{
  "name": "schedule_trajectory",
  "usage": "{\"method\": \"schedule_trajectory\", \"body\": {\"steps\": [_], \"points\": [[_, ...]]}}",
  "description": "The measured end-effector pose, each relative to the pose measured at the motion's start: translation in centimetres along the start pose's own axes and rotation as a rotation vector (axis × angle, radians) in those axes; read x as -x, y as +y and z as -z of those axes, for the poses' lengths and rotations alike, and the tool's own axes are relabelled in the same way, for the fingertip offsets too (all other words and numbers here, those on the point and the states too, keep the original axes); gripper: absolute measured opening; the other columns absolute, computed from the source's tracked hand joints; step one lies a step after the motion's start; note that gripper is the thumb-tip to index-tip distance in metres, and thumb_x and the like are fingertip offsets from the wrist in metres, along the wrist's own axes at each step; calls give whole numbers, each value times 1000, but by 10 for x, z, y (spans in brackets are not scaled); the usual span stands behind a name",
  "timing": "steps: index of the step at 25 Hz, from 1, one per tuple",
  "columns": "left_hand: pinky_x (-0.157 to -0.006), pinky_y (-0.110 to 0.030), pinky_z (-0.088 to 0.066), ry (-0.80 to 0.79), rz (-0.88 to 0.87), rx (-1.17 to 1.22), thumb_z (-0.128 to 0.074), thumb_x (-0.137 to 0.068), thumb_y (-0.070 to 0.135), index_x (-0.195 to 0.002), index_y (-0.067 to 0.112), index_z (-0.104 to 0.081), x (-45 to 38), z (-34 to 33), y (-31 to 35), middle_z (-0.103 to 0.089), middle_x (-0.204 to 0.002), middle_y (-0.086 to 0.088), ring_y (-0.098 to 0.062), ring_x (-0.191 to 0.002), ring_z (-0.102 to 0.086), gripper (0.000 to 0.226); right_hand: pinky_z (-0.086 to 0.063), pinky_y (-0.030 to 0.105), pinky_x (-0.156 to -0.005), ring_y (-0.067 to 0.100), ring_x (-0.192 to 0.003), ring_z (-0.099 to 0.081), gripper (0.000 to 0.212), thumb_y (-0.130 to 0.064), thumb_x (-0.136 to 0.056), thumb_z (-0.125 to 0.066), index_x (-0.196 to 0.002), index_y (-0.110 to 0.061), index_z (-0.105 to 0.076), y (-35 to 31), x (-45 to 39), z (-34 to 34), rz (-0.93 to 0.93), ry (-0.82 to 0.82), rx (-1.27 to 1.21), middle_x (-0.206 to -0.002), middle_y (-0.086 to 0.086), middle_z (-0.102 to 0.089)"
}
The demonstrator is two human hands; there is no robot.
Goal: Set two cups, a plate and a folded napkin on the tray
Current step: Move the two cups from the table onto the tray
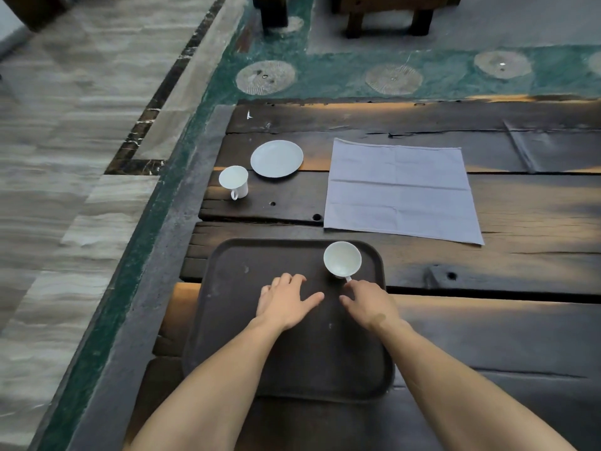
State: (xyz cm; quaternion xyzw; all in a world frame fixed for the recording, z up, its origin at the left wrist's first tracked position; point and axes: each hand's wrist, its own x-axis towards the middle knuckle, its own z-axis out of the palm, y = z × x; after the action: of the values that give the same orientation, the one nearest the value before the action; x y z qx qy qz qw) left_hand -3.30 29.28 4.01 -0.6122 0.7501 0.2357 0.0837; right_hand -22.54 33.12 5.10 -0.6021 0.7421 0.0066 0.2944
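While one white cup [342, 258] already stands upright in the far right corner of the dark tray [247, 320], the rest of the setting waits on the plank table [520, 320]. The person's right hand [369, 304] is at that cup's handle, fingertips touching or just pinching it; I cannot tell which. Their left hand [284, 302] rests flat on the tray with fingers spread, holding nothing. Beyond the tray, the second cup [234, 181] sits near the table's left edge, with the small white plate [276, 158] just beside it. To the right lies the pale napkin [401, 190], spread open and not yet folded. By my reckoning, one item of four is placed; a cup, the plate and the folding remain.
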Motion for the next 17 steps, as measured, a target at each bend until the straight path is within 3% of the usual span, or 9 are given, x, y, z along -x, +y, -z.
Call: {"method": "schedule_trajectory", "body": {"steps": [8,17], "points": [[-108,-44,-29,-82,-22,-87,-31,-90,73,-133,28,-52,28,14,-49,-50,-137,-2,-22,-130,-41,66,-47,40,-88,25,-109,-62,34,-43,-96,-46,-120,-23,-61,-47,16,-20,78,-16,118,-114,2,-69],[-105,-45,-32,-131,-22,-104,-34,-92,69,-128,27,-56,26,43,-131,-56,-131,-2,-24,-125,-46,60,-48,36,-85,24,-112,-59,33,-41,-96,-46,-120,-25,-61,-123,5,-42,105,-33,131,-121,0,-65]]}}
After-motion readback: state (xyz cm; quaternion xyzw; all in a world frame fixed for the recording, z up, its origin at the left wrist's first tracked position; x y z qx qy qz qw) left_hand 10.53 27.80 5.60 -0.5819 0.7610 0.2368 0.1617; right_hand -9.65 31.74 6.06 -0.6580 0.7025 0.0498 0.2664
